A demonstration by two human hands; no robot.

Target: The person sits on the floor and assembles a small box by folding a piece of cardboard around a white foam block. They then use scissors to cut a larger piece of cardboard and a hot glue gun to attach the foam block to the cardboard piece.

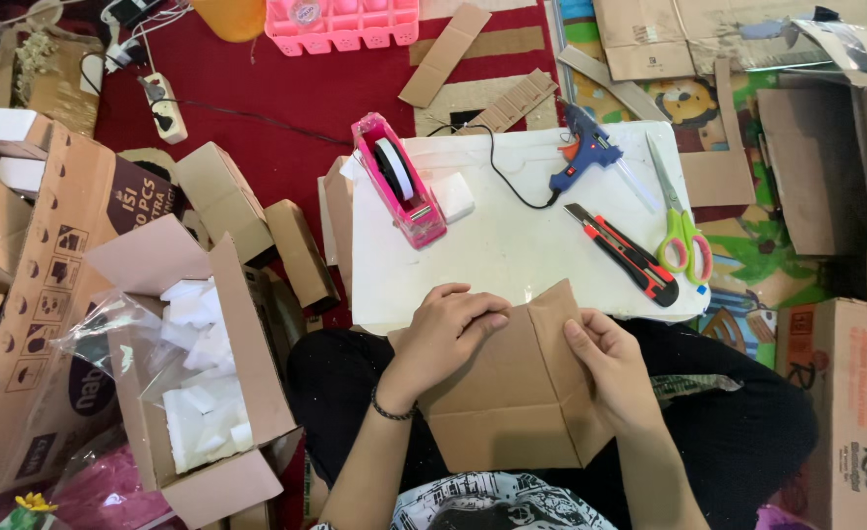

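Observation:
A flat brown cardboard piece (512, 393) with fold creases rests on my lap, its top edge against the near side of a white board (512, 245). My left hand (443, 339) presses down on the cardboard's upper left part with bent fingers. My right hand (610, 368) grips the cardboard's right flap along a crease, thumb on top. On the board lie a pink tape dispenser (399, 177), a blue glue gun (582, 152) with a black cord, a red and black utility knife (622, 253) and green and pink scissors (681, 231).
An open carton (193, 363) with white foam pieces in plastic stands at the left, small folded cardboard boxes (262, 221) behind it. Cardboard scraps (472, 59), a pink crate (340, 22) and a power strip (163, 103) lie on the red rug. Large cartons (845, 147) crowd the right.

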